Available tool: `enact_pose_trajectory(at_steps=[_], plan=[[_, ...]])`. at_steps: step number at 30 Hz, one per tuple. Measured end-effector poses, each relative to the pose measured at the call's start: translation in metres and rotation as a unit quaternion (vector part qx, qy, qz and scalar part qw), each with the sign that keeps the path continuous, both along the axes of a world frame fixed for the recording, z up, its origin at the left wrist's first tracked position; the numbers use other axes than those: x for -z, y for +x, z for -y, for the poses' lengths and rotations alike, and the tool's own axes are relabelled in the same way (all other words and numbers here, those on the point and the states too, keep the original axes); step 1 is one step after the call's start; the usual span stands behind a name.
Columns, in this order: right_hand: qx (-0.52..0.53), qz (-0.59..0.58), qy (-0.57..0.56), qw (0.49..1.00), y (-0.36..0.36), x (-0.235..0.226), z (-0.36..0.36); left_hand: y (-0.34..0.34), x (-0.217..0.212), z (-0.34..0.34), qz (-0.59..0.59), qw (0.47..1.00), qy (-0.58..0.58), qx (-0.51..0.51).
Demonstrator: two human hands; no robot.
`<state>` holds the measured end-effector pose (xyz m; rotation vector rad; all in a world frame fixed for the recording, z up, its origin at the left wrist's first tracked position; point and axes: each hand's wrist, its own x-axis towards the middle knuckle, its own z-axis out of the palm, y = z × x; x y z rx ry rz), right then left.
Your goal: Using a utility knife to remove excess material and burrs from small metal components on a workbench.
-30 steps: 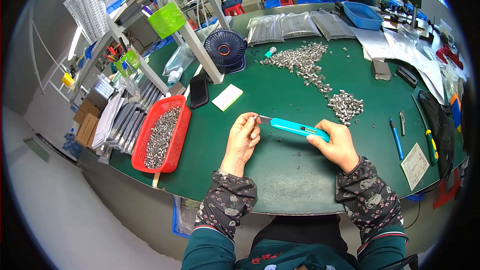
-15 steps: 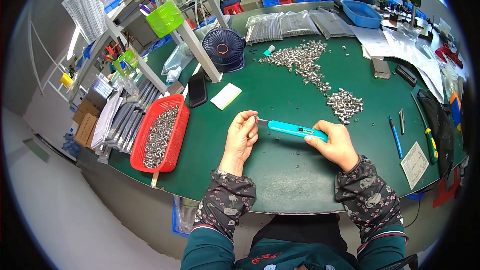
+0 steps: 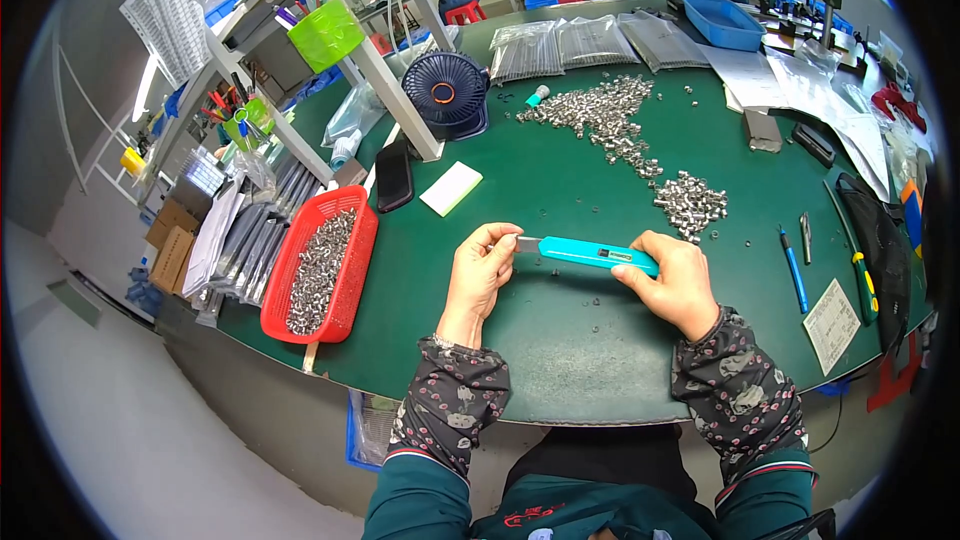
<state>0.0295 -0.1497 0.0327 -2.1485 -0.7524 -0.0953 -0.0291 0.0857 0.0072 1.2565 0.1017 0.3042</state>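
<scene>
My right hand (image 3: pixel 672 280) is closed around the turquoise handle of a utility knife (image 3: pixel 585 253), its thumb along the side. The knife's blade is out and points left, its tip at the fingertips of my left hand (image 3: pixel 483 275). Thumb and forefinger of that hand pinch a small metal part, mostly hidden by the fingers. Beyond the hands lies a loose pile of small silvery metal parts (image 3: pixel 600 115), and a smaller heap (image 3: pixel 690 205) sits nearer on the right. A red plastic basket (image 3: pixel 352 285) at the left holds many more small metal pieces.
On the green table (image 3: pixel 560 380) are a fan (image 3: pixel 446 95), a phone (image 3: pixel 394 177), a pale notepad (image 3: pixel 451 189) and tiny dark scraps. A blue pen (image 3: pixel 793 270), a screwdriver (image 3: pixel 864 285) and a paper slip (image 3: pixel 831 327) lie right. Bagged parts (image 3: pixel 590 43) and a blue tray (image 3: pixel 722 22) line the back.
The knife has turned slightly and now lies more level, its blade still at my left fingertips. Both hands stay nearly in place.
</scene>
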Motion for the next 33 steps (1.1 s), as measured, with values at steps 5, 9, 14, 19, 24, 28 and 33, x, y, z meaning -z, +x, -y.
enact_pose_trajectory(at_steps=[5,9,14,19,24,28,33], plan=[[-0.018,0.2,0.047,0.979,-0.0027,0.0038,-0.002,-0.0001,0.0009,-0.0021,-0.018,1.0,-0.018,0.005],[0.003,0.154,0.095,0.983,0.0004,0.0038,-0.0009,0.0006,-0.0008,-0.0002,-0.026,0.998,-0.051,-0.003],[-0.018,0.06,0.031,0.998,0.0011,0.0033,0.0002,0.0,0.0,-0.0002,-0.025,0.998,-0.057,-0.002],[-0.02,0.009,0.02,1.0,0.0011,0.001,0.0007,0.0008,-0.0008,0.0011,-0.023,0.998,-0.063,0.003],[-0.031,-0.014,0.002,0.999,0.0028,0.0017,0.0006,0.0004,-0.0002,0.0021,-0.016,0.999,-0.033,0.016],[-0.024,0.106,0.033,0.993,0.0012,0.0032,-0.0006,-0.0001,0.0028,-0.001,-0.011,0.997,-0.068,0.032],[0.016,0.145,0.121,0.982,0.003,0.0052,-0.0003,0.0,0.0017,-0.0018,-0.011,0.995,-0.1,0.029]])
